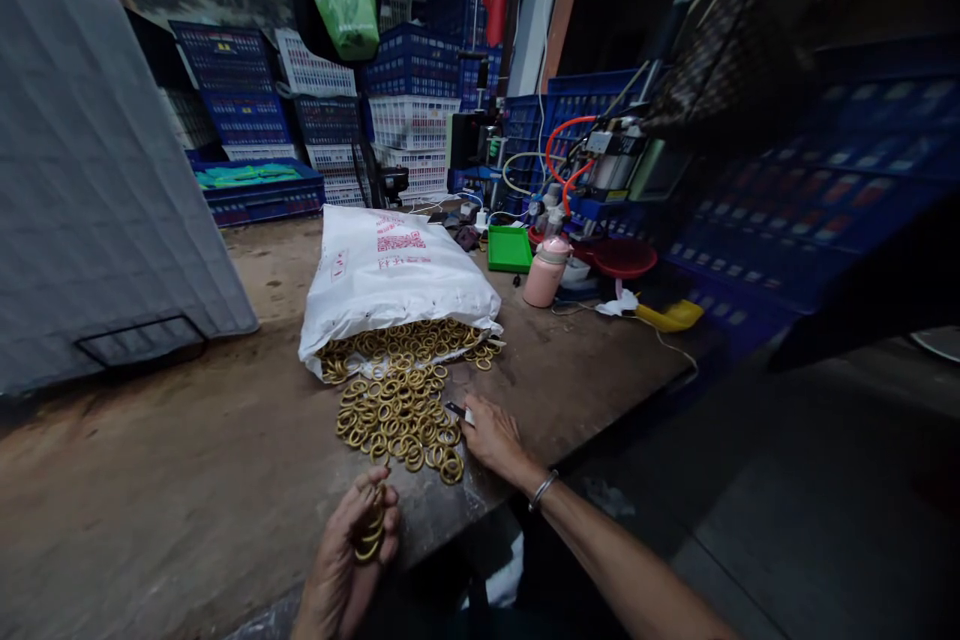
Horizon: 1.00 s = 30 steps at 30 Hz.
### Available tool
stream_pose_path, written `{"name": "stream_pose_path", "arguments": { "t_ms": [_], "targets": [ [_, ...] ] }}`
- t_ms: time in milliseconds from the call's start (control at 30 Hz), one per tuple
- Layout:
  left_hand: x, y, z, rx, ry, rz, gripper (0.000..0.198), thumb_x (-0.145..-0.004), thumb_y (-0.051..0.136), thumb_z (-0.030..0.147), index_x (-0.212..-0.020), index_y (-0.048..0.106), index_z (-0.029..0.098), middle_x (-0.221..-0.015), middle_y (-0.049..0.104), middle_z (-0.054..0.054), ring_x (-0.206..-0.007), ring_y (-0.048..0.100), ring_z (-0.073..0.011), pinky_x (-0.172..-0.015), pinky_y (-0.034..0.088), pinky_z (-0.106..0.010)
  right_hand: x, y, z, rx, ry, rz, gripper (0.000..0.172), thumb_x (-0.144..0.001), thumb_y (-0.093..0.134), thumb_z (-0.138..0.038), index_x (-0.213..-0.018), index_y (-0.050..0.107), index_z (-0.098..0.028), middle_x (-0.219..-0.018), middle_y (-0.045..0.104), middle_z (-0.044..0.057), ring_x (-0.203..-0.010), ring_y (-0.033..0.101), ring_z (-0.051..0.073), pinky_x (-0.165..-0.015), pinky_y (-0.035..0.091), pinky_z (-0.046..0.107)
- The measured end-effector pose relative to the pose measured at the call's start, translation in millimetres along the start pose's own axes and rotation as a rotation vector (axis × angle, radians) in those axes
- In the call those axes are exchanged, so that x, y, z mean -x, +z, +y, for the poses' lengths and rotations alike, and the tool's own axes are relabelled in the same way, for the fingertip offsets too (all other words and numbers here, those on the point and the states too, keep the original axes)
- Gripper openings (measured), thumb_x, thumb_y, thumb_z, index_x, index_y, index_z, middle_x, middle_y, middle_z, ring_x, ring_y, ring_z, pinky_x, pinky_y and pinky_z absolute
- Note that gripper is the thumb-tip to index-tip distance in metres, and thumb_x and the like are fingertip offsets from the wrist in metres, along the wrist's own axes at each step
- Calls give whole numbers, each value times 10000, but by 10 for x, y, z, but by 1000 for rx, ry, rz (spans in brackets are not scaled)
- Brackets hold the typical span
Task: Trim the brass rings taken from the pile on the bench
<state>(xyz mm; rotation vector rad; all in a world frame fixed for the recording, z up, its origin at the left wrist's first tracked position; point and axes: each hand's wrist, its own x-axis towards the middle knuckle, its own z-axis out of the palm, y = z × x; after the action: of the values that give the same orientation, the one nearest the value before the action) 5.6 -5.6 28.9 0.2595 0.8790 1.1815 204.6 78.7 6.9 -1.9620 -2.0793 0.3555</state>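
A heap of brass rings (401, 410) spills from an open white sack (394, 275) onto the brown worktable (187, 480). My left hand (349, 550) is near the table's front edge, fingers curled round a small stack of brass rings (370, 532). My right hand (491, 435) rests at the right side of the heap, fingers closed on a small dark tool (456, 410) whose tip points at the rings. A metal bangle (541, 490) sits on my right wrist.
A grey fabric-covered bulk (90, 190) stands at the left. A pink bottle (546, 272), a green tray (510, 248), a red bowl (624, 258) and a machine with orange hoses (600, 160) crowd the back right. Blue and white crates (330, 100) stack behind.
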Motion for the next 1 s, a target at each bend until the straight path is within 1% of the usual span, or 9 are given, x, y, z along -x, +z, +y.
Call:
{"name": "stream_pose_path", "arguments": {
  "t_ms": [167, 267, 433, 600, 667, 733, 833, 900, 1000],
  "targets": [
    [-24, -29, -33, 23, -56, 35, 208, -599, 715, 253, -721, 585, 146, -727, 609, -13, -604, 566, -97, -461, 427, -163, -23, -47, -32, -106, -27, 18, 80, -766, 442, -173, -815, 504, -184, -806, 584, 36, -720, 521, 139, -586, 294, 218],
    [-41, 30, -45, -52, -51, 41, 232, -587, 726, 242, -735, 564, 167, -713, 616, 2, -596, 575, -97, -432, 420, -150, 30, -91, -156, -282, -135, -11, 115, -751, 441, -139, -836, 502, -186, -735, 569, 7, -663, 504, 120, -596, 316, 202],
    [-66, 105, -21, -135, 86, 50, 332, -593, 719, 309, -856, 565, 178, -594, 551, 47, -471, 487, -56, -367, 338, -122, 197, -131, -490, -477, -387, -97, 137, -731, 484, -143, -842, 529, -209, -743, 574, -10, -674, 507, 118, -626, 337, 197],
    [-76, 30, -61, -248, 199, 86, 296, -628, 669, 407, -736, 559, 154, -484, 441, 78, -374, 343, -32, -339, 246, -131, 272, -85, -715, -546, -481, -145, 90, -746, 494, -168, -801, 553, -208, -712, 565, -19, -663, 493, 111, -618, 327, 194],
    [-77, -13, -74, -297, 244, 106, 281, -649, 647, 413, -715, 553, 156, -464, 411, 87, -361, 311, -30, -341, 222, -139, 273, -56, -762, -578, -455, -157, 65, -764, 494, -214, -788, 554, -203, -701, 551, -21, -655, 478, 109, -611, 325, 194],
    [-76, -38, -70, -371, 299, 142, 268, -665, 628, 417, -701, 562, 160, -449, 397, 89, -356, 306, -36, -351, 227, -152, 273, -30, -796, -631, -390, -182, 123, -791, 476, -289, -753, 547, -194, -669, 524, -26, -627, 454, 102, -585, 322, 192],
    [-68, -37, -44, -509, 440, 185, 235, -665, 627, 396, -662, 598, 163, -482, 470, 62, -433, 414, -67, -435, 329, -173, 278, 0, -830, -758, -285, -284, 262, -818, 420, -368, -667, 511, -175, -599, 479, -34, -570, 422, 90, -532, 312, 187],
    [-64, -32, -31, -579, 523, 176, 207, -666, 630, 367, -646, 621, 161, -548, 541, 32, -540, 490, -96, -534, 380, -183, 281, 16, -847, -856, -229, -364, 293, -821, 400, -371, -630, 487, -167, -563, 467, -36, -543, 414, 84, -515, 312, 186],
    [-62, -47, -33, -579, 454, 146, 209, -685, 612, 365, -665, 619, 157, -546, 534, 30, -504, 468, -86, -489, 359, -178, 271, 41, -872, -936, -140, -424, 253, -799, 413, -332, -623, 477, -162, -534, 463, -43, -505, 393, 75, -494, 309, 184]
  ]
}}
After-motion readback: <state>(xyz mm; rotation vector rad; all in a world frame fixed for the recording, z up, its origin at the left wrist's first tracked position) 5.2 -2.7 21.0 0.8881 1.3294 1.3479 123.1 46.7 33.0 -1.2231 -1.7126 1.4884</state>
